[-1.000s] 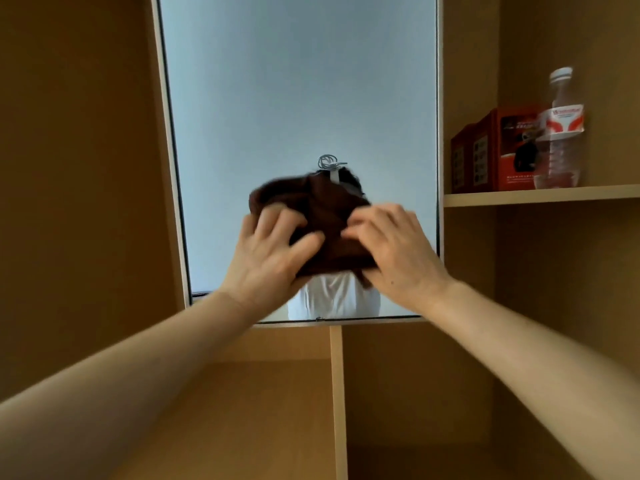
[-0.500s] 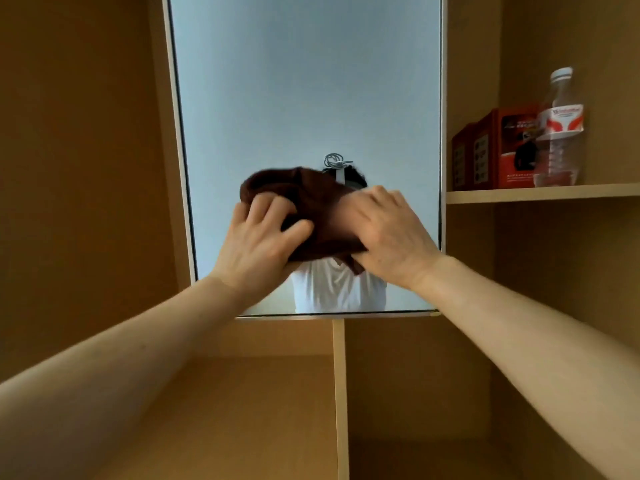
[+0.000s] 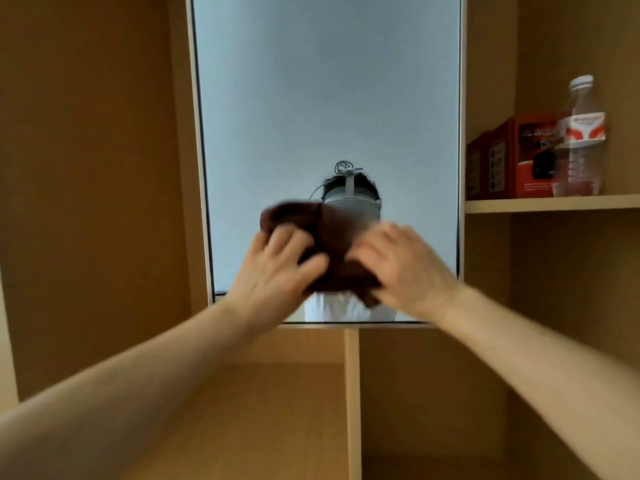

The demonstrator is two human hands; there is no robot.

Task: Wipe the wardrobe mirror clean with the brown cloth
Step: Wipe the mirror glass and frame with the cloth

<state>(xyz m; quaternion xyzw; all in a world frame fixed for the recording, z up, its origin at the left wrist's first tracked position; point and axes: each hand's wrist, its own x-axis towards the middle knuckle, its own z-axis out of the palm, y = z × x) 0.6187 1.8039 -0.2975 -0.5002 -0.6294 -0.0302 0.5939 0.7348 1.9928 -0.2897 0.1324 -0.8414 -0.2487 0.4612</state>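
Two bare forearms reach up from the lower corners and meet at the middle. The left hand (image 3: pixel 277 268) grips the brown cloth (image 3: pixel 332 237), fingers bent over its left part and the thumb pressed in from below. The right hand (image 3: pixel 405 268) lies across the cloth's right edge; motion blur hides whether its fingers curl round the fabric or only press it flat. Bunched between the two sets of fingers, the cloth sits against the lower part of the wardrobe mirror (image 3: pixel 325 98), whose glass stretches well above the fingertips. Below the hands an upright wooden divider (image 3: pixel 352 393) drops from the mirror's bottom edge. Farther right of the right hand's fingers and higher, a shelf (image 3: pixel 550 203) carries a red box (image 3: pixel 516 161) with a clear plastic bottle (image 3: pixel 581 140) in front of it.
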